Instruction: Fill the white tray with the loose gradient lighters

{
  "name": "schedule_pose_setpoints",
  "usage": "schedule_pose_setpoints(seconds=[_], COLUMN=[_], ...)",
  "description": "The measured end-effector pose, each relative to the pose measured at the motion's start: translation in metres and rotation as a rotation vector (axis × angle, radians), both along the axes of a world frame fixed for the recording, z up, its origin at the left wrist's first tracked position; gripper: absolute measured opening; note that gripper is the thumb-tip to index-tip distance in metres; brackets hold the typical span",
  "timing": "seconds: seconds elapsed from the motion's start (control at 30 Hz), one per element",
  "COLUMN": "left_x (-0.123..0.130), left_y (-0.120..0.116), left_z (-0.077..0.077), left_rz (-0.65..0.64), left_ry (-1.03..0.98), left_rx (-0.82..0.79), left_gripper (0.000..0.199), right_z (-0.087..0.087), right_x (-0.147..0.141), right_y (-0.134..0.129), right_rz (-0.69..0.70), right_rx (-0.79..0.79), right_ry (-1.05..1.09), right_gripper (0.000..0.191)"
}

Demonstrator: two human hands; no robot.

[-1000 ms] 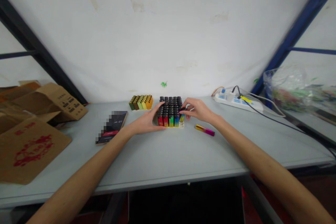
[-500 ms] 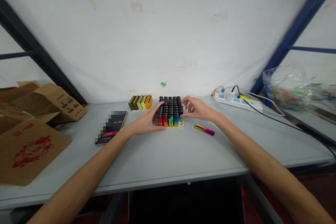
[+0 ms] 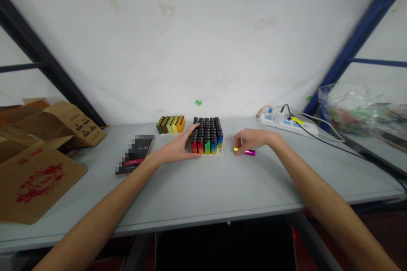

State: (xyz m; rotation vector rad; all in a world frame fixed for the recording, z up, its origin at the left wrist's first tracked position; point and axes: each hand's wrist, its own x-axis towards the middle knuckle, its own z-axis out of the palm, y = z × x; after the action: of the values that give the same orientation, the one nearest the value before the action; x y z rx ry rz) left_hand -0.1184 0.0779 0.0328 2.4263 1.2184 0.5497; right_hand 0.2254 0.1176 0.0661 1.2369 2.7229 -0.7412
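Note:
Upright lighters (image 3: 207, 135) with black tops and coloured bodies stand in rows in a white tray (image 3: 220, 151) at the middle of the table. My left hand (image 3: 179, 146) rests against the left side of the rows, thumb and fingers spread apart. To the right of the tray, my right hand (image 3: 247, 139) has its fingers closed on the yellow end of a yellow and purple lighter (image 3: 251, 152) lying at table level. Its purple end sticks out to the right, while the fingers hide its middle.
A second group of yellow and green lighters (image 3: 171, 124) stands behind on the left. Left lie a phone (image 3: 140, 148) and cardboard boxes (image 3: 47, 178). Right are a power strip (image 3: 286, 123), cables and plastic bags (image 3: 349, 101). A white wall rises behind.
My right hand has moved from the tray's right side to the loose lighter and closed on it. That lighter has shifted slightly up and left. My left hand stays in place.

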Motion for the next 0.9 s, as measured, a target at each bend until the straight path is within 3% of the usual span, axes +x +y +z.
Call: schedule_pose_setpoints(seconds=[0.13,0.33,0.57,0.67,0.77,0.9], left_x=[0.0,0.001,0.002,0.001,0.001,0.001], left_y=[0.0,-0.001,-0.002,-0.001,0.0,-0.001], left_z=[-0.001,0.001,0.002,0.001,0.001,0.001], left_rz=[0.003,0.005,-0.01,-0.009,-0.009,0.005], left_ry=[0.002,0.007,-0.004,-0.008,-0.013,-0.008], left_rx=[0.007,-0.004,-0.01,-0.011,-0.01,-0.005], left_gripper=[0.114,0.115,0.114,0.114,0.114,0.114], right_z=[0.004,0.007,0.009,0.011,0.013,0.014], right_x=[-0.004,-0.011,-0.014,-0.014,-0.016,-0.013], right_y=[0.0,-0.006,-0.011,-0.013,-0.016,-0.015], right_rz=[0.012,0.066,0.187,0.189,0.191,0.157], right_rx=[0.02,-0.138,0.003,-0.071,-0.04,0.006], right_ry=[0.191,0.45,0.444,0.419,0.377,0.346], right_gripper=[0.036,0.04,0.04,0.048,0.053,0.045])
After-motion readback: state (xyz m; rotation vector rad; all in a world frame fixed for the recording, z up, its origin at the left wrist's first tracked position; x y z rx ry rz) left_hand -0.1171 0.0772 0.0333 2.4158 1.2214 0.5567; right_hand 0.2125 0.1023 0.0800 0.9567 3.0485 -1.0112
